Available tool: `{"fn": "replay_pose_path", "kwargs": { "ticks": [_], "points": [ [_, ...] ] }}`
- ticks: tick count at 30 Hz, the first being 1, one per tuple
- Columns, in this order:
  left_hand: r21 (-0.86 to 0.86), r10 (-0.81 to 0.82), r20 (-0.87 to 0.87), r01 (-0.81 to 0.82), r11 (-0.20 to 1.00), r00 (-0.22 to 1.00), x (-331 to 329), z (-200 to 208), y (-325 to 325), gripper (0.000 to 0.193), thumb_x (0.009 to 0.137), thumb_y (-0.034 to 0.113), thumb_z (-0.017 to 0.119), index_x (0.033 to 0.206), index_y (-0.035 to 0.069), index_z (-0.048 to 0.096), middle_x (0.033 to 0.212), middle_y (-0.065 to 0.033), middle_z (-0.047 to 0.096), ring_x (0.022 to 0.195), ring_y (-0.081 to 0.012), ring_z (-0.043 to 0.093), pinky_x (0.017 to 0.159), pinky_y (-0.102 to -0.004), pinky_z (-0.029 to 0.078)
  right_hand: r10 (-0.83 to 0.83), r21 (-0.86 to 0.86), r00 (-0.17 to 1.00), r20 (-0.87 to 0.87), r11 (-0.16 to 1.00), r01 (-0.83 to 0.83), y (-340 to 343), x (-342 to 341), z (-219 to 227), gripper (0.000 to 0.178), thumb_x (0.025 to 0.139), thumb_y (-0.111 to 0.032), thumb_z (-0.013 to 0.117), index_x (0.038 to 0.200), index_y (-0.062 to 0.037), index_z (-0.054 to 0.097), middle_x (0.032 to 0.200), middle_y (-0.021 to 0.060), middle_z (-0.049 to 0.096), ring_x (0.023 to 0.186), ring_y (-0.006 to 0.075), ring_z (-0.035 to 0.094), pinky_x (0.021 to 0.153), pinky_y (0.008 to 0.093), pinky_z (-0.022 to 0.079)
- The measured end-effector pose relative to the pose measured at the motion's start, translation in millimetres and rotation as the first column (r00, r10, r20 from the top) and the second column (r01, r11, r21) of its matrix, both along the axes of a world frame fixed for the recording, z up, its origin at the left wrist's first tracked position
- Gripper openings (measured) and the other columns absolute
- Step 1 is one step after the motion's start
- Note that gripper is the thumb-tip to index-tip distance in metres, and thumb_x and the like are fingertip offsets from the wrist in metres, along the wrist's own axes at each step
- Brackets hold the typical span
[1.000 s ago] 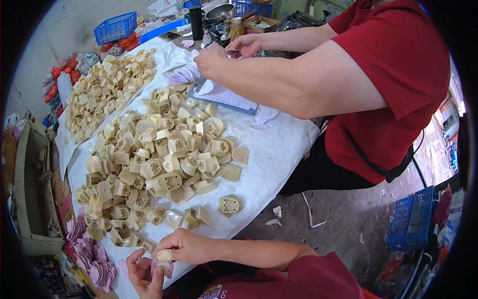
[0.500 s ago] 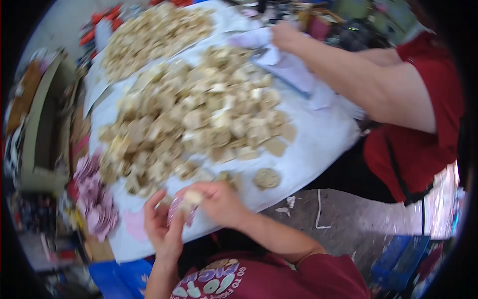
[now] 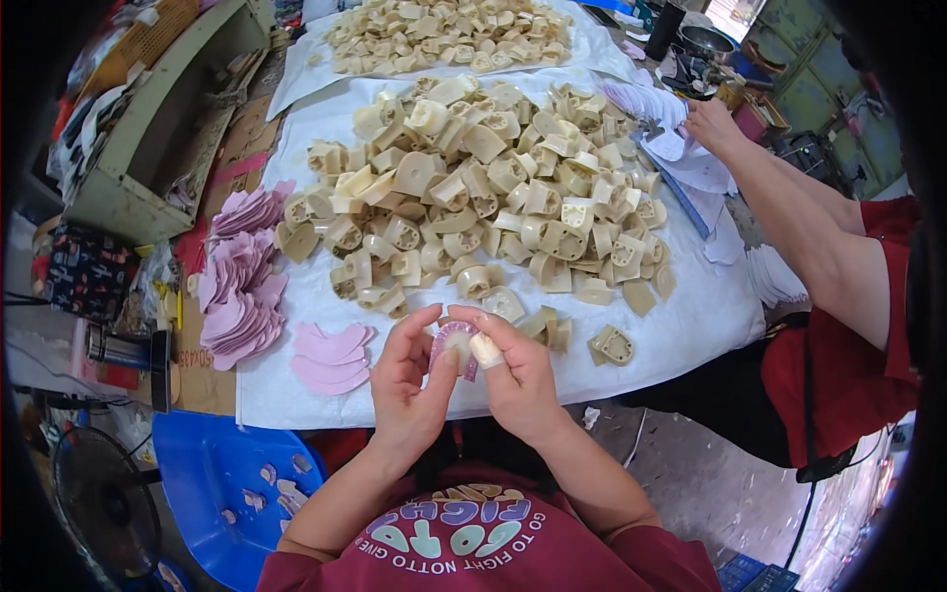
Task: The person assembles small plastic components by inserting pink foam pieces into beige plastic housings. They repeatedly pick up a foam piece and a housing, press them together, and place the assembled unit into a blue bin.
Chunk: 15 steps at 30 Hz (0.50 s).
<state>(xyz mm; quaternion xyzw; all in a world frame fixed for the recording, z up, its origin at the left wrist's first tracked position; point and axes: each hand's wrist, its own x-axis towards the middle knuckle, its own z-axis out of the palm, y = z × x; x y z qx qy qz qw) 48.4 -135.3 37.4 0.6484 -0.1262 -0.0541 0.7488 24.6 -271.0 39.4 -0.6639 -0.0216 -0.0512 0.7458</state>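
Observation:
Between my two hands is a small plastic shoe heel with pink glittery covering (image 3: 440,342) around its curved side. My left hand (image 3: 406,390) grips it from the left, the thumb on its pale face. My right hand (image 3: 525,387) pinches it from the right, and a pale wrap (image 3: 484,349) covers that thumb's tip. Just beyond my fingers spreads a large heap of bare beige heels (image 3: 473,187). Several pink curved cut pieces (image 3: 330,360) lie fanned to the left of my left hand.
More pink pieces (image 3: 242,296) are stacked along the left edge. A blue tub (image 3: 197,474) with a few covered heels stands low left; a fan (image 3: 104,493) is beside it. Across at right, a co-worker's hand (image 3: 712,126) touches pale sheets (image 3: 646,104). A second beige heap (image 3: 449,35) lies behind.
My view has swung, so the table sits straighter and the blue tub shows more. Both hands stay on the covered heel, with the fingers now closer around it.

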Motion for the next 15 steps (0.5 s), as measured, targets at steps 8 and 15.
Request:
{"fn": "replay_pose_path", "kwargs": {
  "ticks": [8, 15],
  "points": [
    [-0.115, 0.103, 0.049, -0.097, 0.989, 0.993, -20.6, 1.5, 30.2, 0.041, 0.091, 0.003, 0.057, 0.131, 0.0, 0.047, 0.112, -0.0082, 0.06, 0.101, -0.0116, 0.056, 0.088, -0.0258, 0.044, 0.006, -0.001, 0.969, -0.249, 1.0, -0.007, 23.9, -32.3, 6.1, 0.026, 0.094, -0.02, 0.055, 0.105, 0.0021, 0.062, 0.09, 0.006, 0.064, 0.076, 0.0101, 0.059, 0.07, 0.0248, 0.049],
    [-0.207, -0.114, 0.054, 0.123, 0.971, 0.992, -43.6, 4.2, 64.3, 0.038, 0.095, 0.014, 0.054, 0.129, -0.001, 0.051, 0.115, -0.0098, 0.061, 0.104, -0.0139, 0.056, 0.092, -0.0293, 0.043, -0.113, -0.06, 0.987, -0.113, 0.992, 0.107, 65.9, -61.1, 25.8, 0.029, 0.096, -0.025, 0.051, 0.088, 0.0017, 0.061, 0.069, 0.0045, 0.061, 0.063, 0.0113, 0.059, 0.055, 0.0277, 0.047]
  ]
}}
